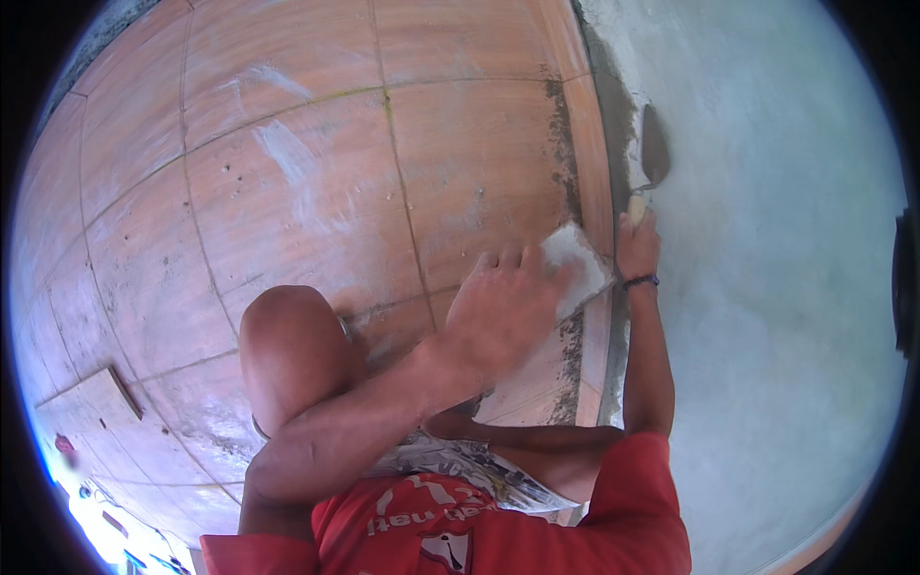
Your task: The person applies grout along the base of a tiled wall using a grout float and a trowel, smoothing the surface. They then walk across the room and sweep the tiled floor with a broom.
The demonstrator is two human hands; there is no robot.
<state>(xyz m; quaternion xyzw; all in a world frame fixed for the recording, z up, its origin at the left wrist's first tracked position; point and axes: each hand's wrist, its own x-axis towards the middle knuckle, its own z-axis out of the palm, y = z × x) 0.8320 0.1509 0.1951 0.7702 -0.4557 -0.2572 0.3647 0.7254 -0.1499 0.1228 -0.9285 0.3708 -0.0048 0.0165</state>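
My left hand (503, 307) holds a pale sponge or cloth pad (578, 268) against the orange-brown floor tiles, close to the narrow skirting tile (594, 172) at the foot of the wall. My right hand (637, 244) grips the light handle of a small trowel (655, 149) whose mortar-smeared blade rests on the grey plastered wall (767, 287) just above the skirting. The two hands are almost side by side. My bent knee (287, 335) is below and left of the left hand.
Tiled floor (287, 172) with white smears and dark grout residue along the skirting joint. A loose cut tile piece (125, 391) lies at lower left. The grey wall fills the right side, with a dark object (903, 287) at its far right edge.
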